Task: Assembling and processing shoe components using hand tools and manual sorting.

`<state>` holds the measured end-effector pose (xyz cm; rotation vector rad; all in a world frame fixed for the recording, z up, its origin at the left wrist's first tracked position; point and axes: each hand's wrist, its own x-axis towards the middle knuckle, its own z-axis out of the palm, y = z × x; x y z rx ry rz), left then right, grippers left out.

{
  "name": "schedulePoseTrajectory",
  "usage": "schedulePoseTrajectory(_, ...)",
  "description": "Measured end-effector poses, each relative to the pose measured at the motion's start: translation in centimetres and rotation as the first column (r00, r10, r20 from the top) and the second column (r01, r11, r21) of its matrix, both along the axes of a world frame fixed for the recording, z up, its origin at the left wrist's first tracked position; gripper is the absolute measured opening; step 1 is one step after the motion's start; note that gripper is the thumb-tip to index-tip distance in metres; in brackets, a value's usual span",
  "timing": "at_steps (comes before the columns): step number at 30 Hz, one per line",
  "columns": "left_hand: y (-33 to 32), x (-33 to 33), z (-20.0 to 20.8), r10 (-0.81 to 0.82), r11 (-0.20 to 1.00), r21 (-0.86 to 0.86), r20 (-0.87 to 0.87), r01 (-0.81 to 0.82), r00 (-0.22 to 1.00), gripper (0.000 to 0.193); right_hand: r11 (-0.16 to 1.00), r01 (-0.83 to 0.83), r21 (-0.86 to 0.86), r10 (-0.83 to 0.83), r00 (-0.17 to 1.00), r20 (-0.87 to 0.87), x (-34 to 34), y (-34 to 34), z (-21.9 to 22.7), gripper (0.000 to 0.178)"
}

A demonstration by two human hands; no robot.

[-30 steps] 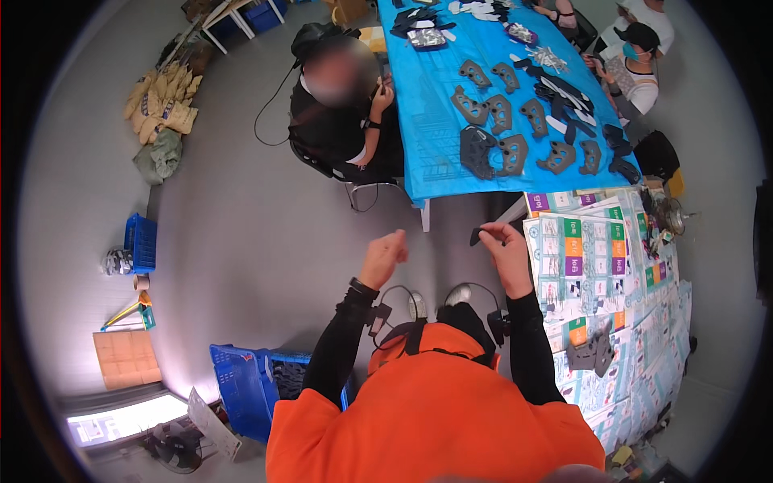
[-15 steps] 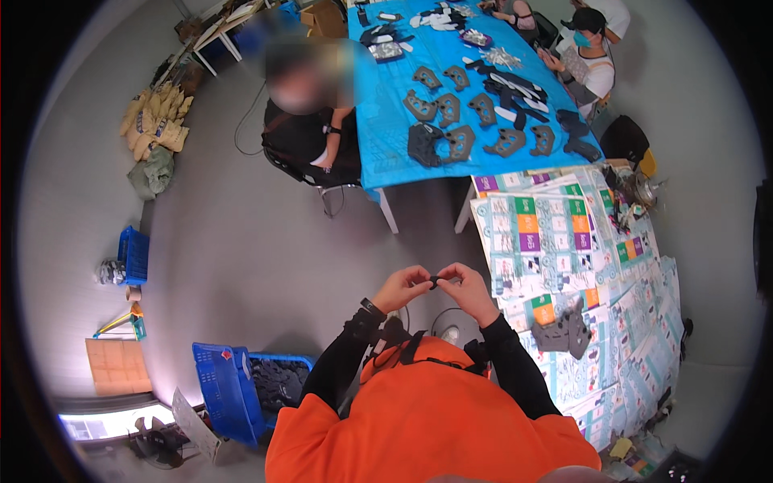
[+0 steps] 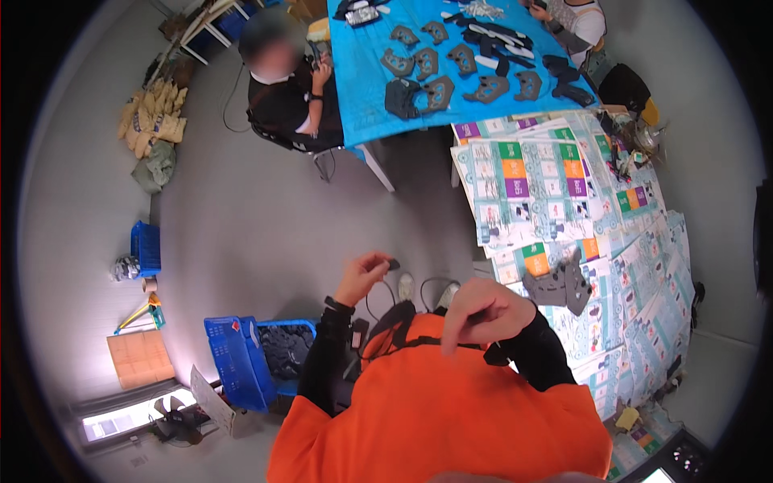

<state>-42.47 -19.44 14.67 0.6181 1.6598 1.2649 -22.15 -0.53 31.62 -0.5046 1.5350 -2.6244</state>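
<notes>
My left hand (image 3: 362, 278) is pinched shut on a small dark piece (image 3: 394, 264), held out in front of me above the floor. Too little of that piece shows to tell its kind. My right hand (image 3: 491, 314) is apart from it, lower and close to my orange top (image 3: 443, 394). Its index finger stretches downward while the others bend loosely, and I see nothing in it. Just beyond the right hand, a dark grey moulded part (image 3: 558, 286) lies on the paper-covered table (image 3: 531, 209).
Several grey moulded parts (image 3: 437, 94) and black strips lie on a blue-covered table (image 3: 370, 121) ahead. A seated person (image 3: 290, 105) is at its left side, another person (image 3: 576, 28) at its far right. Blue crates (image 3: 237, 362) with dark pieces stand left of me.
My hands have come apart. The left keeps the small dark piece; the right has drawn back toward my body. The view has shifted, and the seated person's arm is raised.
</notes>
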Motion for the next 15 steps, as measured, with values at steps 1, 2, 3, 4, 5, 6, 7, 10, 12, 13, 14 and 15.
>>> schedulePoseTrajectory(1,-0.2,-0.4,-0.4,-0.012,1.0,-0.013,0.016,0.012,1.0,0.018,0.991,0.121,0.054,-0.122,0.992,0.03,-0.2,-0.4,-1.3,0.02)
schedulePoseTrajectory(2,-0.1,-0.4,-0.2,-0.026,0.999,-0.026,0.032,0.027,0.999,0.018,0.99,0.126,0.063,-0.127,0.992,0.01,-0.2,-0.5,-1.8,0.02)
schedulePoseTrajectory(3,-0.2,0.0,0.0,-0.044,0.998,-0.033,0.031,0.045,0.999,0.018,0.978,0.153,0.143,-0.168,0.981,0.095,0.1,-0.7,-2.0,0.02)
schedulePoseTrajectory(4,0.1,0.0,0.3,-0.055,0.998,-0.016,0.013,0.055,0.998,0.018,0.958,0.177,0.226,-0.218,0.961,0.171,0.3,-0.7,-2.2,0.02)
schedulePoseTrajectory(5,0.5,0.4,0.9,-0.111,0.994,-0.01,-0.02,0.111,0.994,0.018,0.968,0.127,0.217,-0.179,0.953,0.244,1.2,-0.9,-2.5,0.021)
schedulePoseTrajectory(6,0.7,0.3,1.3,-0.157,0.988,-0.005,-0.062,0.157,0.986,0.018,0.96,0.149,0.237,-0.201,0.955,0.216,1.7,-1.2,-2.8,0.021)
schedulePoseTrajectory(7,0.0,0.7,0.7,-0.192,0.981,-0.029,-0.093,0.191,0.977,0.018,0.967,0.115,0.227,-0.182,0.936,0.301,2.4,-1.9,-3.0,0.019)
schedulePoseTrajectory(10,-1.7,0.2,-2.1,-0.276,0.959,-0.119,-0.194,0.256,0.941,0.02,0.981,0.085,0.177,-0.144,0.925,0.352,2.4,-2.7,-7.6,0.019)
schedulePoseTrajectory(12,-2.3,0.5,-2.4,-0.309,0.951,-0.061,-0.092,0.304,0.947,0.021,0.971,0.083,0.226,-0.165,0.914,0.371,2.3,-3.1,-7.3,0.021)
schedulePoseTrajectory(13,-1.1,-0.9,-2.5,-0.331,0.944,-0.05,-0.097,0.327,0.939,0.021,0.975,0.086,0.207,-0.152,0.931,0.331,1.4,-3.0,-8.5,0.023)
schedulePoseTrajectory(14,-1.2,-1.4,-2.9,-0.33,0.944,-0.048,-0.064,0.328,0.942,0.021,0.959,0.099,0.267,-0.186,0.928,0.323,0.9,-2.9,-9.3,0.023)
schedulePoseTrajectory(15,-1.6,-1.5,-3.1,-0.333,0.942,-0.052,-0.01,0.332,0.943,0.021,0.943,0.107,0.316,-0.216,0.917,0.334,0.7,-2.7,-9.0,0.023)
